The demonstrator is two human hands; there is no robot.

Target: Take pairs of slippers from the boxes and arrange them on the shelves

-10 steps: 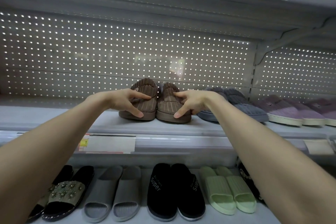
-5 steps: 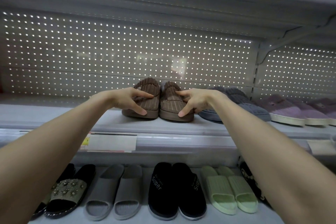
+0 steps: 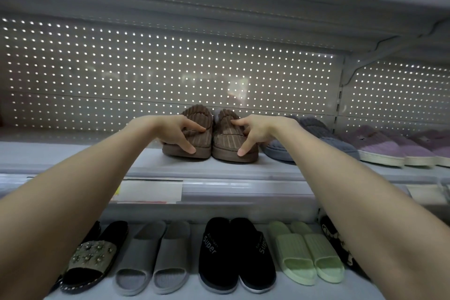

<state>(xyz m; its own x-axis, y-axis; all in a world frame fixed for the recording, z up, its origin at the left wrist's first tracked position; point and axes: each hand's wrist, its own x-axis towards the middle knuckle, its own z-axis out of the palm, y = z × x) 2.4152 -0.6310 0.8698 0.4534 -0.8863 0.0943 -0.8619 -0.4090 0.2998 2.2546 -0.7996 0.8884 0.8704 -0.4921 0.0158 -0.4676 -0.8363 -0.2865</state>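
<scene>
Hardly anything has shifted since a second ago: we still have both hands on the brown slippers (image 3: 226, 137), and the pair sits where it sat, side by side and touching, on the upper shelf (image 3: 97, 161) close to the perforated back panel (image 3: 146, 68). Our left hand (image 3: 175, 133) grips the left slipper of the pair, its fingers (image 3: 197, 127) spread so that the forefinger lies across the ribbed top while the thumb presses the sole edge at the near end. Our right hand (image 3: 255, 133) mirrors it on the right slipper, forefinger on top and thumb on the front edge of the sole. Just beside the brown pair, to the right, stand grey slippers (image 3: 316, 129), partly hidden behind our right forearm, and further right purple slippers (image 3: 375, 143) with pale soles. A white price label (image 3: 148, 191) hangs on the front lip of the upper shelf. On the lower shelf (image 3: 194, 296) we see, from left to right, studded black sandals (image 3: 90, 260), grey slides (image 3: 155, 258), black slippers (image 3: 233, 251) lettered "Super", and green slides (image 3: 306, 253).
</scene>
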